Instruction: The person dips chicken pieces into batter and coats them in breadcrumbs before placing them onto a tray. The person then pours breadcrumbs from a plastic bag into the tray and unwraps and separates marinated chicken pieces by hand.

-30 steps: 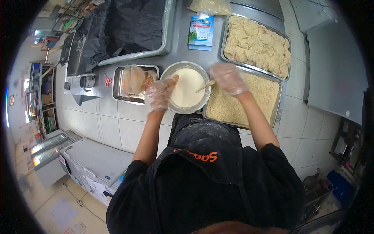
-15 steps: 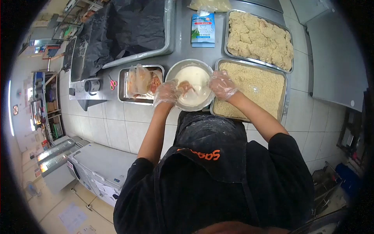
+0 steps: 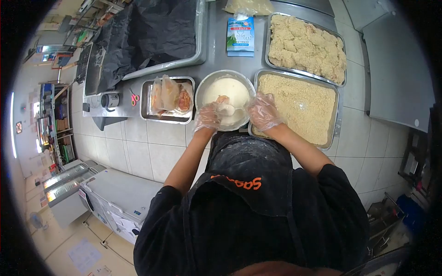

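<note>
A metal bowl [image 3: 200, 87] of pale, creamy batter [image 3: 232, 88] stands at the table's front edge. My left hand [image 3: 208, 117], in a clear plastic glove, reaches over the bowl's near left side with curled fingers. Beside its fingertips, a pinkish piece, probably raw meat [image 3: 223, 99], shows in the batter. A rounded whitish shape [image 3: 229, 108] lies between the hands; its kind is unclear. My right hand [image 3: 264, 111], also gloved, is closed at the bowl's right rim, over the corner of a tray of yellowish crumbs [image 3: 304, 103]. What its fingers grip is hidden.
Left of the bowl is a metal tray [image 3: 146, 108] with bagged orange-red food [image 3: 170, 94]. Red scissors [image 3: 134, 97] and a dark mug [image 3: 109, 101] lie farther left. Behind stand a black-lined tub [image 3: 200, 41], a blue glove packet [image 3: 240, 37] and a tray of crumb-coated pieces [image 3: 306, 48].
My left hand has moved right and nearer to me, farther over the bowl. My right hand has shifted slightly downward at the rim. The whitish shape in the batter has changed position.
</note>
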Motion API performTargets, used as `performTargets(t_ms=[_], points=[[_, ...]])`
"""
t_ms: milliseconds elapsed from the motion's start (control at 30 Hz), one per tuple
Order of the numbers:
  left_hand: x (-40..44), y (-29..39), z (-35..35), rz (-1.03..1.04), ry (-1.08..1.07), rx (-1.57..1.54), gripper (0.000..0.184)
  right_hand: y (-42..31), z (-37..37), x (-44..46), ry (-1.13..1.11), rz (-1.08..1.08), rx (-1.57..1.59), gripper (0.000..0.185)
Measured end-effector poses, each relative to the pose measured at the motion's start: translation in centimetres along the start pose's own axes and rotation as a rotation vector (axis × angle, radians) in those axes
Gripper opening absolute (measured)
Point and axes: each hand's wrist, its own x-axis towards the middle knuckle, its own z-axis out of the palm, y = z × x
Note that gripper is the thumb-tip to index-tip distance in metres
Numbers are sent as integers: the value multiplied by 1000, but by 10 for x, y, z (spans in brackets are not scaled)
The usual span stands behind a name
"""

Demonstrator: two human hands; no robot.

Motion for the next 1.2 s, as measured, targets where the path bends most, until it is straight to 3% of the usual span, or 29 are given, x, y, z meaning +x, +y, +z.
performTargets(t_ms=[67,133,267,333,367,400,467,500,533,567,600,633,700,733,800,833,900,933,1000,1033,1133,1200], points=[[11,0,-4,-74,-78,136,41,-6,-12,4,-133,64,37,18],[17,4,-11,-103,-153,213,40,-10,-21,4,-127,73,26,17],[13,20,-37,-68,-165,269,46,-4,-47,2,-188,103,93,15],[9,45,-64,-68,-122,356,39,0,-47,-6,-143,194,159,15],[13,-4,-50,189,-73,379,32,1,-47,-9,-103,271,226,15],[16,-18,-42,196,-73,378,32,3,-48,-12,-100,276,222,15],[32,-26,-33,270,-18,686,26,12,-54,-11,-10,278,181,20],[41,-25,-29,250,-171,867,22,19,-57,-19,-4,273,167,20],[47,-25,-24,252,-159,861,22,29,-57,-38,179,332,100,23],[52,-27,-19,113,-201,799,22,43,-58,-56,362,390,35,26],[56,-29,-15,-23,-247,735,22,62,-59,-74,312,539,34,30],[56,-34,-13,-16,-249,731,22,83,-60,-95,259,692,34,34],[46,-51,-15,133,33,562,39,115,-66,-149,376,783,-181,40],[38,-49,-22,143,25,553,39,125,-66,-171,371,794,-193,40],[30,-24,-50,195,70,559,42,144,-60,-203,98,1413,-1,43],[29,-15,-57,211,65,546,42,149,-42,-217,102,1428,-18,43],[27,7,-67,-71,-104,474,33,160,-7,-245,229,1312,-172,45],[22,31,-78,-62,-116,466,33,162,-13,-252,224,1324,-185,45],[13,80,-101,-138,-228,309,38,172,-21,-258,303,1340,-39,48],[6,83,-101,47,-163,339,38,174,-18,-261,304,1349,-42,48],[6,118,-94,200,-244,248,38,174,-24,-256,174,1269,-178,48],[17,146,-89,140,-369,184,39,152,-57,-223,-12,1329,10,49]])
